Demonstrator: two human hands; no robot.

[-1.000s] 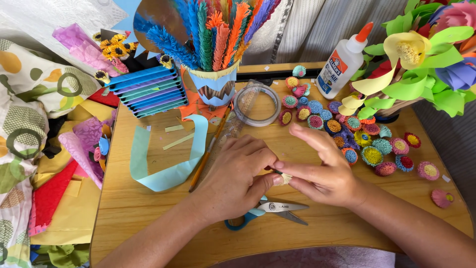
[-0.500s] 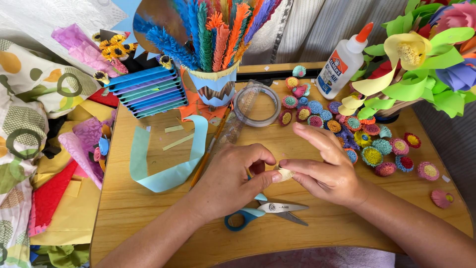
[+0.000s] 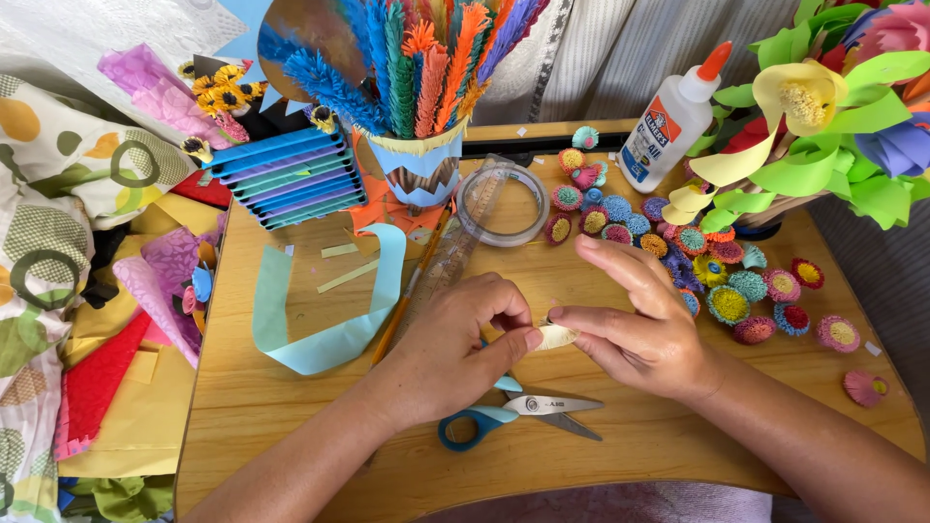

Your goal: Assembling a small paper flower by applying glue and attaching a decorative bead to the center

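Note:
Both hands meet over the middle of a wooden table. My left hand and my right hand pinch a small cream paper roll between thumb and fingertips. Blue-handled scissors lie on the table just under my hands. A curled light-blue paper strip lies to the left of my left hand. Several small rolled paper flowers in many colours are scattered to the right, behind my right hand.
A paper cup full of fringed paper stems stands at the back. Beside it are a clear tape roll, a ruler, a glue bottle and a stack of blue paper strips. A paper bouquet fills the right corner; coloured sheets lie left.
My hands have shifted slightly while turning the small cream roll between the fingertips; my left thumb and forefinger now close more tightly on it. Nothing else on the table has moved.

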